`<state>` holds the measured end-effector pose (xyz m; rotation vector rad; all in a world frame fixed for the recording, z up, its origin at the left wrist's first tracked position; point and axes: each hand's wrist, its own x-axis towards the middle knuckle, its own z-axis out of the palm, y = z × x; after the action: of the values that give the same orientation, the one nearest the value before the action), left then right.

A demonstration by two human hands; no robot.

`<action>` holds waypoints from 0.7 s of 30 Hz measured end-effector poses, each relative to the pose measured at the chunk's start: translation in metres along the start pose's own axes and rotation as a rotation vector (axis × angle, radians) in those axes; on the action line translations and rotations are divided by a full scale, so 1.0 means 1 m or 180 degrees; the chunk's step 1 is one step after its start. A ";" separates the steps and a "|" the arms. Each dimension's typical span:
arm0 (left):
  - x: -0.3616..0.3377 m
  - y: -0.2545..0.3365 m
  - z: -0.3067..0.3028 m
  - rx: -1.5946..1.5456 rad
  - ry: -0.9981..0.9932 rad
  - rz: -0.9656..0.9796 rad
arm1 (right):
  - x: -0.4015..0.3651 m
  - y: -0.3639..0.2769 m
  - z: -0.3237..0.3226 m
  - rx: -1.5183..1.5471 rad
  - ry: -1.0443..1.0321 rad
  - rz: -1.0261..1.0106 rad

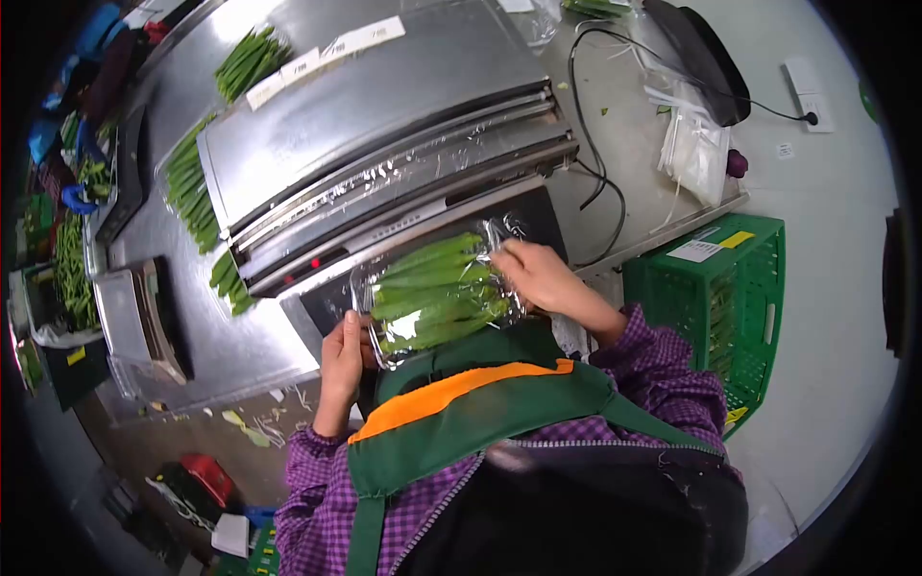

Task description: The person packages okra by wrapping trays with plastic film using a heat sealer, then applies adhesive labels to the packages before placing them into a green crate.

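A clear tray of long green vegetables (432, 293), covered in shiny plastic film, is held low in front of my apron. My left hand (343, 363) grips its left end, thumb up along the side and the other fingers partly hidden. At the far end, my right hand (540, 276) is closed on the crinkled film (501, 230) by the tray's right edge; its fingertips are a little blurred. Just beyond the tray stands a metal wrapping machine (384, 125) with a red light, and a dark plate (538, 216) lies partly under the tray.
Bundles of green vegetables (192, 182) lie left of the machine, another bundle (252, 62) behind it. A scale (144, 322) stands at the left table edge. On the right are a green crate (759, 288), plastic bags (693, 149) and a black cable (597, 158).
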<state>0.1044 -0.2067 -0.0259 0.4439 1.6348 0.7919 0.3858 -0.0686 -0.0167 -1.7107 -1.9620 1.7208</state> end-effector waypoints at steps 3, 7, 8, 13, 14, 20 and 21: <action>-0.004 -0.023 0.013 -0.0408 0.0633 0.0449 | -0.001 0.014 0.020 0.0299 0.1521 -0.0724; -0.010 -0.021 0.000 -0.0542 0.1176 0.0396 | -0.009 0.025 0.004 0.0716 0.1918 -0.0954; -0.022 -0.013 -0.007 -0.0633 0.1204 0.0257 | -0.020 0.027 -0.003 0.0713 0.1875 -0.0875; -0.032 -0.069 -0.007 -0.0218 0.1260 -0.0529 | -0.056 0.074 0.001 0.0568 0.0942 0.0140; -0.025 -0.096 -0.004 -0.0497 0.0804 -0.0559 | -0.054 0.087 0.012 -0.0147 0.0874 -0.0164; 0.014 -0.140 0.049 -0.0591 -0.1123 0.0637 | -0.050 0.095 0.081 0.2718 -0.1362 0.0165; 0.003 -0.123 0.056 -0.0633 -0.1333 0.0766 | -0.062 0.094 0.084 0.3041 -0.1661 0.0128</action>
<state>0.1750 -0.2759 -0.1188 0.6252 1.1158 0.9574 0.4217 -0.1887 -0.0793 -1.0077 -0.8297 2.6548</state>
